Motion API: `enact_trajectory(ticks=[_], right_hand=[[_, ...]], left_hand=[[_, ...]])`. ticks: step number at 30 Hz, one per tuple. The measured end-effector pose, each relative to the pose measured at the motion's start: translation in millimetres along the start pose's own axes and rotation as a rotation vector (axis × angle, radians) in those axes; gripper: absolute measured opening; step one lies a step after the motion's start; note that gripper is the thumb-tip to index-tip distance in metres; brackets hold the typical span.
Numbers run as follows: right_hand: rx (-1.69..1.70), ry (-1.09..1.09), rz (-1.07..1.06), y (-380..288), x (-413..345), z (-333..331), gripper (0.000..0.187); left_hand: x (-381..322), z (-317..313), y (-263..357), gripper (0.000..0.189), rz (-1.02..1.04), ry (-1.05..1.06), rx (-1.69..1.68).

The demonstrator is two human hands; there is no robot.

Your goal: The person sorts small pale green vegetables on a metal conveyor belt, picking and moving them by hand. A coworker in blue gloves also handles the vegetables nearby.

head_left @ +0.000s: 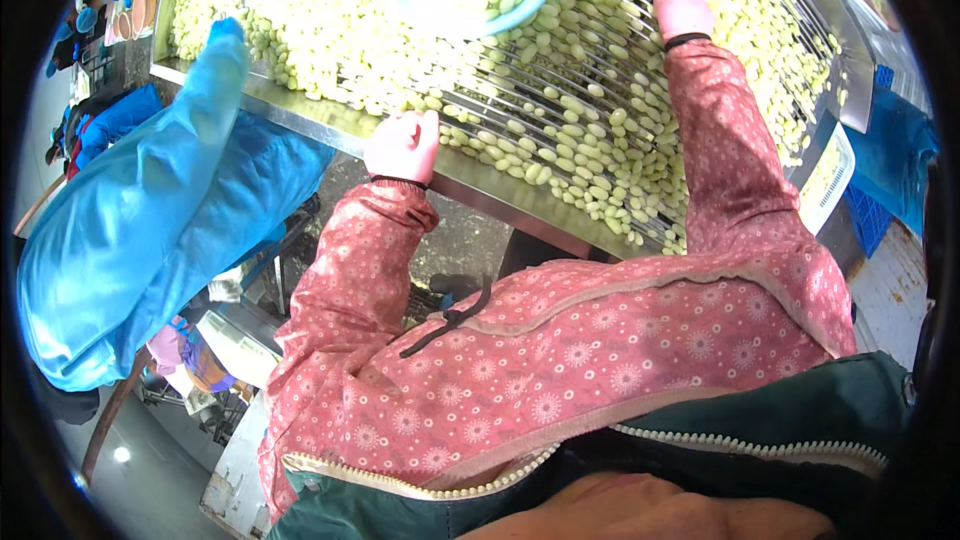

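Note:
Loose green oval fruits, grape-like (585, 165), lie across a metal-bar grate (517, 90) framed by a steel table rim (322, 124). At the near rim is my left hand (405, 142), fingers curled, beside a line of fruits; what lies under the fingers is hidden. My right hand (682, 4) reaches farther out over the grate, fingers bent down close to the bars and fruits. Whether it pinches a fruit is not visible. A light-blue plastic basin (529, 7) with fruits in it stands between and beyond my hands, partly washed out by glare.
A co-worker's blue sleeve (150, 217) reaches over the fruits at my left. To the right are a white plastic basket (829, 176) and blue sheeting (892, 150). Another white container (240, 349) sits low at left, and other people (112, 120) are farther off.

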State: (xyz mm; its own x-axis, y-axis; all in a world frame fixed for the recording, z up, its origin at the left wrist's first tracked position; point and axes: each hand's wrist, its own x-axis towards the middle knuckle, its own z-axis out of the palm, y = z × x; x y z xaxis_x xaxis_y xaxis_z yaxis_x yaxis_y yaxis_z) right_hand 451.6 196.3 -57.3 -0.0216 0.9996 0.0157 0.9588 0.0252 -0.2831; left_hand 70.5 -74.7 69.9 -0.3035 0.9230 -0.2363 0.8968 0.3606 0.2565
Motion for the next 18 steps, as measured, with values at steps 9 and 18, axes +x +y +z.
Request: enact_trajectory(ticks=[9,18], right_hand=[[0.067,-0.092,-0.206,-89,0,-26,0.046],[0.345,-0.378,0.264,-28,-18,-36,0.066]], left_hand=[[0,1,-2,0.036,0.053,0.102,-0.071],[1,1,-9,0.035,0.067,0.093,-0.038]])
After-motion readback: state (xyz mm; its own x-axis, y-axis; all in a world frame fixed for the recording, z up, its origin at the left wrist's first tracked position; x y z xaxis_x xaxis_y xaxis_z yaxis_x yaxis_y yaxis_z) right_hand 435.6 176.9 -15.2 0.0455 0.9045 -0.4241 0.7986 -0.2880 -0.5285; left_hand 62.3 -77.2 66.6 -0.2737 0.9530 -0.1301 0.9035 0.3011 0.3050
